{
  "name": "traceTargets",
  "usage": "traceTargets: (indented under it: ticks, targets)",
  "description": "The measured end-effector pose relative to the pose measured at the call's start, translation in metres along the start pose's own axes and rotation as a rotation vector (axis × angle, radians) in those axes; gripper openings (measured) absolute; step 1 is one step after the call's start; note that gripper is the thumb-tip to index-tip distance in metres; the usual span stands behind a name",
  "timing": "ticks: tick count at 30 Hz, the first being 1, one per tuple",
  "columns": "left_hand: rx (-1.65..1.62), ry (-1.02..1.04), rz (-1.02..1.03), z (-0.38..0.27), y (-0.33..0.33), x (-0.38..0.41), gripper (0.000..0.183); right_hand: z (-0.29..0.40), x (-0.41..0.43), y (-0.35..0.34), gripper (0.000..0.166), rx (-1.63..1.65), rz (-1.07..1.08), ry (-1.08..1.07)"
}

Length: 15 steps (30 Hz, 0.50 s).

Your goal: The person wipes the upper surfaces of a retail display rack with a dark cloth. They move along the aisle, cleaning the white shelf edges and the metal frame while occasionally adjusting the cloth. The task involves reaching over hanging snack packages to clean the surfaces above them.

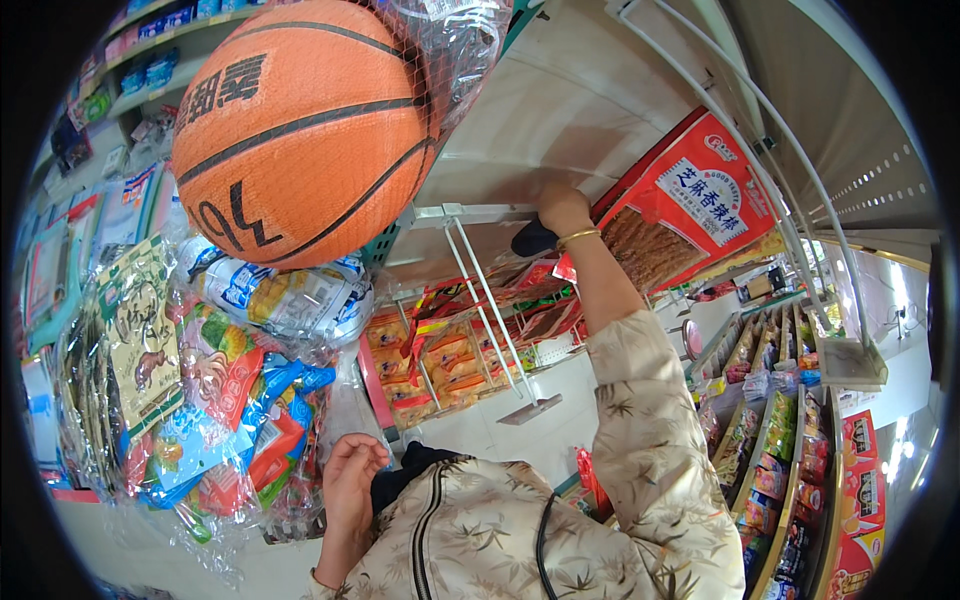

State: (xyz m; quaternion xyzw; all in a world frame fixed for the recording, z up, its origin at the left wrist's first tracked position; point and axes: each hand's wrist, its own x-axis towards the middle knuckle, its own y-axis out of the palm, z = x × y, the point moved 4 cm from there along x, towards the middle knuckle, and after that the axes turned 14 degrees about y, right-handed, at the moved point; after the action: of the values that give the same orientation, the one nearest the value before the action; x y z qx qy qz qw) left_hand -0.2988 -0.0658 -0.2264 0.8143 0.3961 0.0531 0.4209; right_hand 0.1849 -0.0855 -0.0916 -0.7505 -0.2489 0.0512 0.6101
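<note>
My right hand reaches up and forward against a pale metal shelf panel, its fingers blurred and partly hidden. A dark piece, seemingly cloth, sticks out beneath that hand. Just right of it hangs a large red snack packet with printed writing. Low in front of my jacket, my left hand is loosely curled and holds nothing. Clear plastic-wrapped snack packets hang to the left of it. Above these is an orange basketball in a net, close to the camera.
White wire hooks project below the panel, and thicker white rods run along the upper right. Orange packets fill a lower rack. Shelves of bagged goods line the right side. Pale floor tiles show between.
</note>
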Motion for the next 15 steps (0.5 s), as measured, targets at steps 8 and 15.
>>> traceTargets:
  ticks: [8,15]
  targets:
    - [0.045,0.01,0.007,0.002,0.008,0.004,0.01,0.022,-0.024,-0.059,0.026,0.459,0.045,-0.093]
    - [0.038,0.022,0.039,0.001,0.005,0.001,0.012,0.081,-0.071,-0.058,0.031,0.38,0.045,-0.301]
